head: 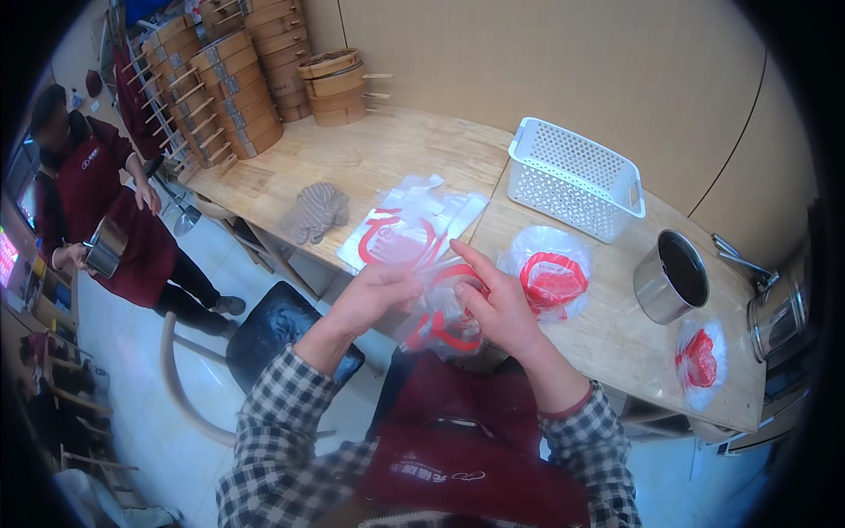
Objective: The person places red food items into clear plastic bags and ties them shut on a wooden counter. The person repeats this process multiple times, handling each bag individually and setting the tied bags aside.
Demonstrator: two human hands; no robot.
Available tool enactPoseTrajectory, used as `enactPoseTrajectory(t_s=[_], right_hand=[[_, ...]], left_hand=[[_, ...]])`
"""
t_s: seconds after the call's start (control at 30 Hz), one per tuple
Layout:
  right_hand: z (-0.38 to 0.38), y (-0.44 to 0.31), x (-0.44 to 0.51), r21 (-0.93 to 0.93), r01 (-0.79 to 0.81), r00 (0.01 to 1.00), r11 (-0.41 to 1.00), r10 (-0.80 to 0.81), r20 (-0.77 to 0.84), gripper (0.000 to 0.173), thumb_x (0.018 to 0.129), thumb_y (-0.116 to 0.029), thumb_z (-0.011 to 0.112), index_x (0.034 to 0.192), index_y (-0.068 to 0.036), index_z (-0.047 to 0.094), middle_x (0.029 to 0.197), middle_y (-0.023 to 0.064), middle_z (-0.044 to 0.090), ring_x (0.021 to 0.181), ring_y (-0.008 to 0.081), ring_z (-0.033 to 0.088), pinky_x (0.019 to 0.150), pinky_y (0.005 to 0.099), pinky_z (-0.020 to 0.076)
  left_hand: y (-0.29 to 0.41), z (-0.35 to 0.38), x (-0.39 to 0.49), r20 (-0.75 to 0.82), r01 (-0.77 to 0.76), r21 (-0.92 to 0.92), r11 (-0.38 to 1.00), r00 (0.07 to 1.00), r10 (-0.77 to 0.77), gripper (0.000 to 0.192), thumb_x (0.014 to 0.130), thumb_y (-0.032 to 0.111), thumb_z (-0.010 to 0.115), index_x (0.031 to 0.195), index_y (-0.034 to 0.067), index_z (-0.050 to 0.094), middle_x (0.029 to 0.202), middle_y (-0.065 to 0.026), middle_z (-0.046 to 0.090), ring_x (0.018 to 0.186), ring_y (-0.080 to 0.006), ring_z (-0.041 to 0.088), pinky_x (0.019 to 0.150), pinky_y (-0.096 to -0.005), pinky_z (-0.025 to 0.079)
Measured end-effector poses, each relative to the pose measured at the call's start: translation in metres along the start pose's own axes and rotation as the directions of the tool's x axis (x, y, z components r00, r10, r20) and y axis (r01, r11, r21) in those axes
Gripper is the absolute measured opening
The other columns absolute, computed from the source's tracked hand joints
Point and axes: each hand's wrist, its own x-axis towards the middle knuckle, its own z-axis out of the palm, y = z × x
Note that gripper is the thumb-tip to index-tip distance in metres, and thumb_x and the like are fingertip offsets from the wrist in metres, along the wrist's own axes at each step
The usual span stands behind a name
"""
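Observation:
Between my two hands is a clear plastic bag with red print (pixel 455 330), held up in front of my apron at the table's near edge. My left hand (pixel 386 290) pinches its top part. My right hand (pixel 498 307) has the index finger stretched out and its other fingers at the bag; the thumb lies against the plastic. Just beyond my hands, a flat stack of red-printed plastic bags (pixel 403 231) lies on the wooden table (pixel 422 142). To the right sits a bunched plastic bag with red print (pixel 553 280). A striped grey glove or cloth (pixel 318 211) lies left of the stack.
A white perforated basket (pixel 571 181) stands near the wall, a steel pot (pixel 670 277) with dark contents to its right. Another bunched bag (pixel 700 363) lies far right. Bamboo steamers (pixel 237 92) are stacked back left. A chair (pixel 290 330) and a person holding a steel pot (pixel 105 247) are left.

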Motion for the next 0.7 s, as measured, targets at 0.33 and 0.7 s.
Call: enactPoseTrajectory(t_s=[0.33,0.7], right_hand=[[0.001,0.002,-0.001,-0.141,0.127,0.988,0.982,-0.138,-0.071,0.055,0.094,-0.006,0.059,0.148,-0.005,0.045,0.091,0.0032,0.064,0.079,0.0076,0.058,0.074,0.0241,0.0489],[0.021,-0.008,0.006,-0.768,0.329,0.703,0.550,-0.686,-0.190,0.033,0.086,-0.006,0.068,0.119,-0.002,0.064,0.103,0.0169,0.065,0.091,0.0320,0.065,0.081,0.0398,0.0515]], left_hand=[[0.012,0.014,-0.012,-0.045,-0.102,0.089,0.991,0.993,0.106,0.019,0.099,0.017,0.061,0.097,0.002,0.071,0.080,0.0000,0.069,0.072,-0.0080,0.062,0.069,-0.0226,0.050],[0.003,0.028,-0.002,-0.378,-0.226,-0.099,0.969,0.909,0.173,0.021,0.099,0.016,0.062,0.082,0.004,0.064,0.072,0.0032,0.056,0.066,-0.0048,0.052,0.060,-0.0239,0.042]])
